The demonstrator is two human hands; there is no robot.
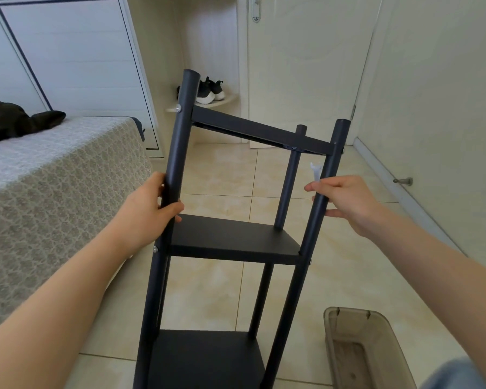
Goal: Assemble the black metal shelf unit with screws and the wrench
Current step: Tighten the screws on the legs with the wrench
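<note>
The left hand [152, 211] is closed round the left front post [177, 153] of the black shelf unit [233, 240]. Its thumb lies across the near side of the post and its fingers wrap behind, just above the middle shelf [230, 234].

The right hand [348, 203] pinches a small pale wrench [314, 171] in its curled fingers, with the wrench's open end pointing up. The same hand sits at the right front post [320, 197]. The fingers pass behind the post and show on its left side, and the thumb tip meets its right side. How firmly it holds the post I cannot tell.

The unit is between the two forearms, over the tiled floor [222, 287], and its foot is cut off by the bottom edge of the view. The top shelf [264, 130] hangs slanted between the posts, higher on the left. A lower shelf [208, 357] sits level near the bottom. Silver screw heads show on the left post beside the top shelf [178, 108] and the middle shelf [155, 249].

A bed [54, 178] with a patterned cover lies along the floor's left side, with a dark garment [17, 119] on top. A brown translucent bin [359, 352] sits at the near right. Black and white shoes [211, 91] rest on a corner ledge by the door [306, 66].
</note>
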